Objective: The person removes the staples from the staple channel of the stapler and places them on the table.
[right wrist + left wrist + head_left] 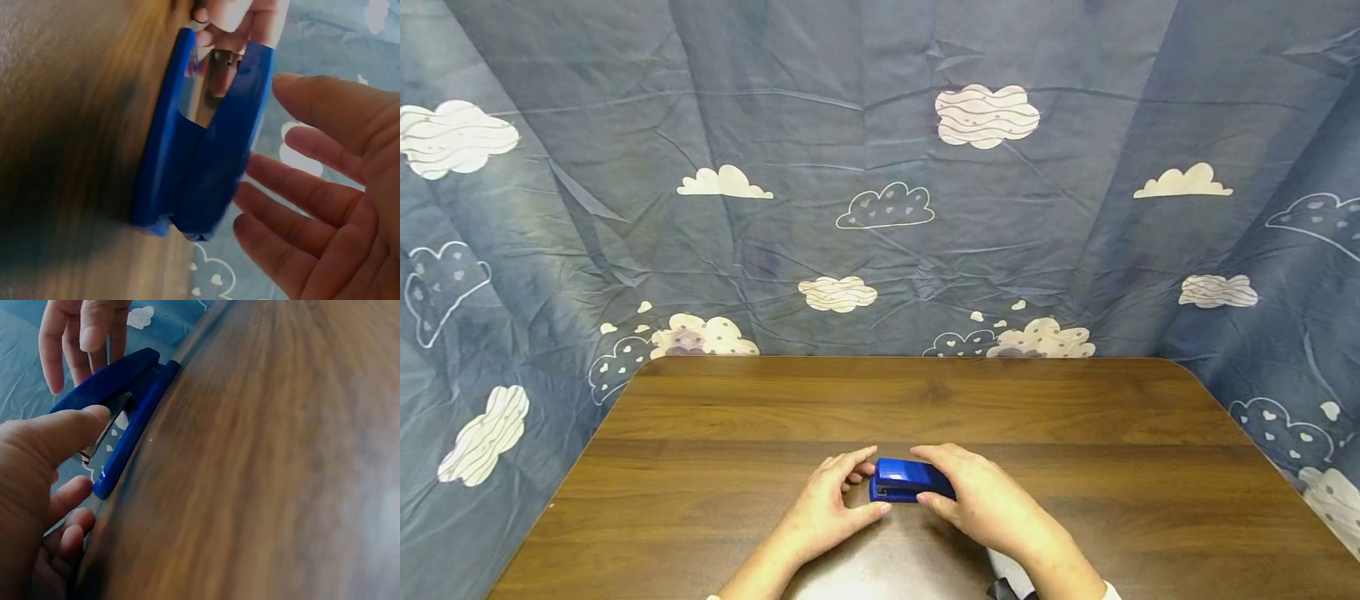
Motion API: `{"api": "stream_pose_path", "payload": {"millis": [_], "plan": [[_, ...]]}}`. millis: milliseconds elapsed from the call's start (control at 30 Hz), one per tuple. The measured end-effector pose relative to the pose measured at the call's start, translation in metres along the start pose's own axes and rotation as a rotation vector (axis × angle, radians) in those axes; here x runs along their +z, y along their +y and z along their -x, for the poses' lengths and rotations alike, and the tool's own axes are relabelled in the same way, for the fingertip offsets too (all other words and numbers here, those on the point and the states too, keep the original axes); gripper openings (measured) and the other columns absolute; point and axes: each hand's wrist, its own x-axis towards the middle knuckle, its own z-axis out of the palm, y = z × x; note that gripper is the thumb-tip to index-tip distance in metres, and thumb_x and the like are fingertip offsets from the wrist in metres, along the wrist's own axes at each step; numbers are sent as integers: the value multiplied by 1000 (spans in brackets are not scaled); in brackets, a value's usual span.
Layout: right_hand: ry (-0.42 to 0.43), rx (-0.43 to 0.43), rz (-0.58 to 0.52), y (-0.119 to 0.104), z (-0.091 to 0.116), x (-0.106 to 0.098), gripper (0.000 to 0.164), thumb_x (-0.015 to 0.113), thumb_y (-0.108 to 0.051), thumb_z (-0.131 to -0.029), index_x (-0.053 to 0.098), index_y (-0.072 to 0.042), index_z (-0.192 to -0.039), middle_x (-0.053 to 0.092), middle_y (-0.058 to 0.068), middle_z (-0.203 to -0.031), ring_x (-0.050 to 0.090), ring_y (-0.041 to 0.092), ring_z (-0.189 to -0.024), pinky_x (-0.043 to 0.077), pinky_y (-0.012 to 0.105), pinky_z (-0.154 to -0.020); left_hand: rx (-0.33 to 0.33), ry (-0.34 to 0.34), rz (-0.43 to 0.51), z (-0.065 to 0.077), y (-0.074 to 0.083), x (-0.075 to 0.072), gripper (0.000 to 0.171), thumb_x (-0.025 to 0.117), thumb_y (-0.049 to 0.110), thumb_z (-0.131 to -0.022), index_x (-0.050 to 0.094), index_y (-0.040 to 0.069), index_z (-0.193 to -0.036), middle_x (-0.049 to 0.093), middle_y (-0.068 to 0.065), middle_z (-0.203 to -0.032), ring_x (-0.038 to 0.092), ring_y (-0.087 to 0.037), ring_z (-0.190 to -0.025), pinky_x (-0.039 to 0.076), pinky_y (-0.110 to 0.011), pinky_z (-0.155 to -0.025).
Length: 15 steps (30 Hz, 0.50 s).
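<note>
A blue stapler (913, 477) stands on the wooden table between both hands, its front end toward the left. Around that front end my left hand (827, 504) is spread, thumb on the near side and fingers on the far side. In the left wrist view the thumb (75, 428) overlaps the stapler's gap; contact is unclear. My right hand (985, 500) arches about the rear end. Its loosely bent fingers (300, 194) lie alongside the stapler's top in the right wrist view, without closing round it. A gap shows between the stapler's upper arm (234, 131) and base (159, 150).
The brown wooden table (737, 408) reaches back to a blue-grey cloth (805, 125) printed with clouds, which also hangs at both sides. A partly hidden white and black item (1013, 575) shows at the bottom edge beside the right forearm.
</note>
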Motion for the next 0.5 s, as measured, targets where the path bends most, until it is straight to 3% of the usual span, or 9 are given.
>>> {"api": "stream_pose_path", "payload": {"millis": [133, 267, 500], "plan": [[-23, -6, 21, -1, -3, 1, 48, 82, -22, -93, 66, -12, -136, 74, 5, -127, 73, 27, -115, 58, 50, -97, -1, 23, -86, -4, -2, 4, 52, 93, 25, -81, 74, 8, -126, 76, 3, -109, 66, -15, -99, 56, -28, -87], [-34, 25, 46, -6, -8, 1, 46, 84, -21, -91, 68, -10, -132, 75, 7, -122, 75, 28, -108, 60, 50, -93, -18, 5, -173, -8, -1, 5, 40, 93, 33, -81, 80, 11, -111, 75, 6, -107, 64, -13, -100, 54, -32, -89], [-39, 63, 119, -24, -25, 11, 37, 89, -21, -85, 72, -13, -118, 76, 6, -105, 75, 27, -94, 62, 48, -81, -72, -24, -186, -9, 0, 4, 32, 92, 33, -81, 82, 12, -103, 72, 7, -104, 62, -12, -100, 52, -29, -86]]}}
